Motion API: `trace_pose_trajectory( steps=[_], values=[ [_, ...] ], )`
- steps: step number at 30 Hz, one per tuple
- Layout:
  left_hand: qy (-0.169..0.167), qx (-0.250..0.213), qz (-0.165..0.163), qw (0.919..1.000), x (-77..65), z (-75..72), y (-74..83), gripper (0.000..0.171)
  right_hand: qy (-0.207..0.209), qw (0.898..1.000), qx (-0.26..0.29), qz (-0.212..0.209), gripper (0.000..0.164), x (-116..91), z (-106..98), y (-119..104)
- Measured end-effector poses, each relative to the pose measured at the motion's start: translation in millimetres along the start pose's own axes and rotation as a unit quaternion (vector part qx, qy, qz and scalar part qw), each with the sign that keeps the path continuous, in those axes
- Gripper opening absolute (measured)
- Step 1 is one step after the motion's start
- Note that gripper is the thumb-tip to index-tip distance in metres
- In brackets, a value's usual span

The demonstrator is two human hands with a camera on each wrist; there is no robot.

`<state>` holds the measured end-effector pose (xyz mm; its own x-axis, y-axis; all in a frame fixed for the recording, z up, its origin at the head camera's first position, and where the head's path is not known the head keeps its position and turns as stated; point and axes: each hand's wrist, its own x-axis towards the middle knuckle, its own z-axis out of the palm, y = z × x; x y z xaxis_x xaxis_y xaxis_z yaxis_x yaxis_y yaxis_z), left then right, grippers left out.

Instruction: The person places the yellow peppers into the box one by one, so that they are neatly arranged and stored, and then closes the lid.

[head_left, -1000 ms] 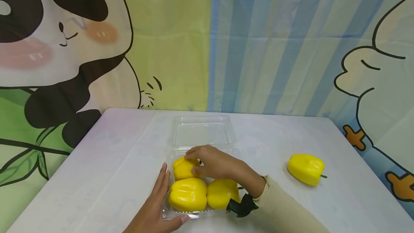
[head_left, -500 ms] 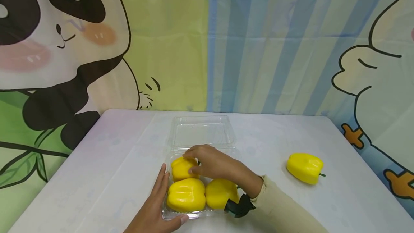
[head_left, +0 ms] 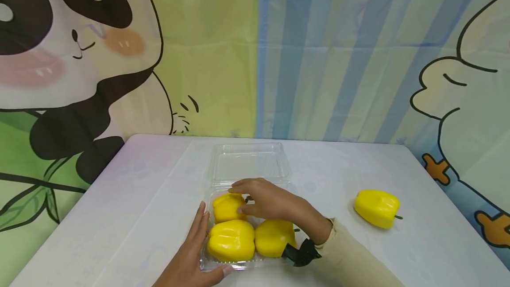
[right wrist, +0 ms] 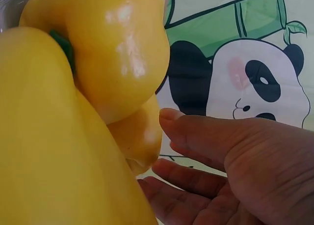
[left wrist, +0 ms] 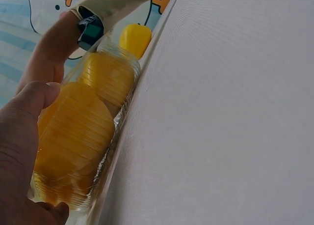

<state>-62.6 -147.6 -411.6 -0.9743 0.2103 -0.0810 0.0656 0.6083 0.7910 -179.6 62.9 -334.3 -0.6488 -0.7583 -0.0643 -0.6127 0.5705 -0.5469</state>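
Observation:
My right hand (head_left: 264, 198) reaches over a clear plastic clamshell box (head_left: 237, 266) and grips the small end of the back-left yellow bell pepper (head_left: 225, 211), thumb on its near side, fingers over the far side. In the right wrist view, my thumb (right wrist: 171, 116) and fingertips meet a pepper's edge (right wrist: 140, 136). Two more bell peppers, front-left (head_left: 231, 240) and front-right (head_left: 275, 239), lie in the box. My left hand (head_left: 189, 254) rests against the box's left front corner, fingers straight along the side and thumb by the front edge; the left wrist view shows it against the ribbed wall (left wrist: 73, 136).
The box's lid (head_left: 251, 163) lies folded back flat behind it. A lone yellow bell pepper (head_left: 376, 208) lies on the right side of the white table (head_left: 330, 167). A cartoon curtain (head_left: 303, 56) hangs behind the table. A dark wrist strap (head_left: 301, 253) sits at the right sleeve.
The head view has shifted slightly. Both hands, the box and the peppers hold almost the same places as before.

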Motion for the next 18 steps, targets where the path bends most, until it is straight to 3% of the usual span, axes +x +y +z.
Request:
trace_pose_trajectory(
  steps=[11,18],
  values=[
    [0.001,-0.002,0.008,1.0,2.0,1.3,-2.5,0.121,0.015,0.999,0.025,0.032,0.054,-17,-3,3],
    [0.003,-0.002,0.007,1.0,1.4,1.1,-0.8,0.121,0.034,0.999,0.023,0.017,0.053,-32,-8,8]
  ],
)
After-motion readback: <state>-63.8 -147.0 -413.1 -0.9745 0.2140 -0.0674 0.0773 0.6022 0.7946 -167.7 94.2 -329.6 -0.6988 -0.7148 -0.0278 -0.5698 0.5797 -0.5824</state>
